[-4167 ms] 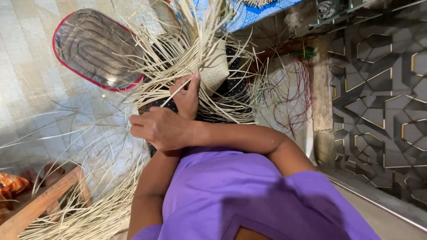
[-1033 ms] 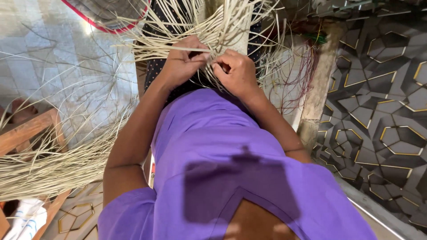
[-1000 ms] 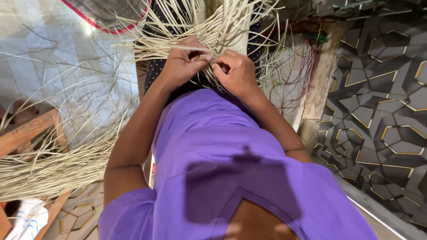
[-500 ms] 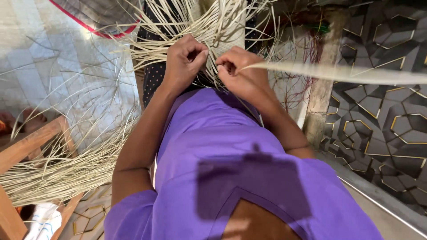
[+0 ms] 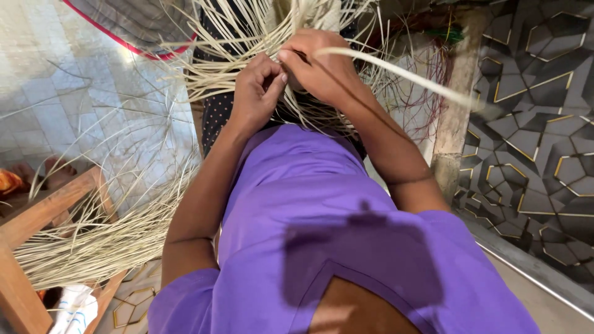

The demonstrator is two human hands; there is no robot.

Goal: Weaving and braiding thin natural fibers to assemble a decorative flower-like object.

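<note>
My left hand and right hand both pinch pale flat straw strips at the far centre. One long pale strip runs right from my right hand. Weave looks early, probably; loose pale straw bundle near left lies unused.

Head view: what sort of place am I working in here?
Likely a home floor workspace for weaving: loose straw strips spread over floor tiles, a wooden frame, and both hands working the strips.
</note>
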